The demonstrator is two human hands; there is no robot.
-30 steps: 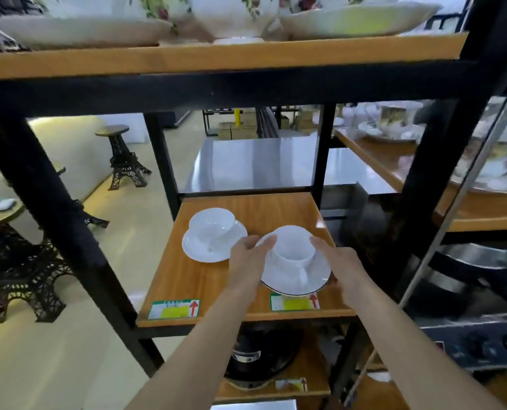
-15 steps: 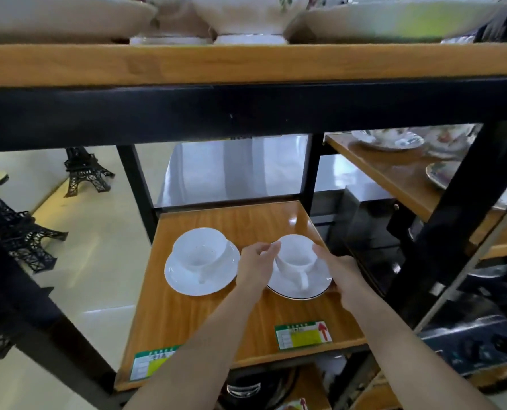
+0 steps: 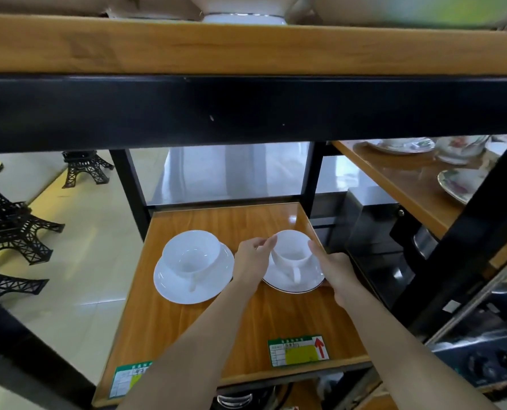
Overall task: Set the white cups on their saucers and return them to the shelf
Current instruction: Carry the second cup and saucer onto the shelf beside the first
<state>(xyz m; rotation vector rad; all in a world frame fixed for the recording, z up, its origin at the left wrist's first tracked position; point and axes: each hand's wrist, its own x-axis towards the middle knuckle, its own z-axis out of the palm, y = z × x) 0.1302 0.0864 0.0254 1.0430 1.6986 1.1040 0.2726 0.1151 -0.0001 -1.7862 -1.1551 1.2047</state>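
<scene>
In the head view, a round white ceramic cup on its dark-rimmed white saucer is bracketed by the left hand and right hand, fingers loosely spread at the saucer's edges, apparently to steady it on the glossy wooden shelf. Firm gripping cannot be told. Beyond the left hand, a second white cup is seated on its plain white saucer.

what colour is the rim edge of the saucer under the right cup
A thin dark line edges the white saucer; the head view shows it along the near edge.
</scene>
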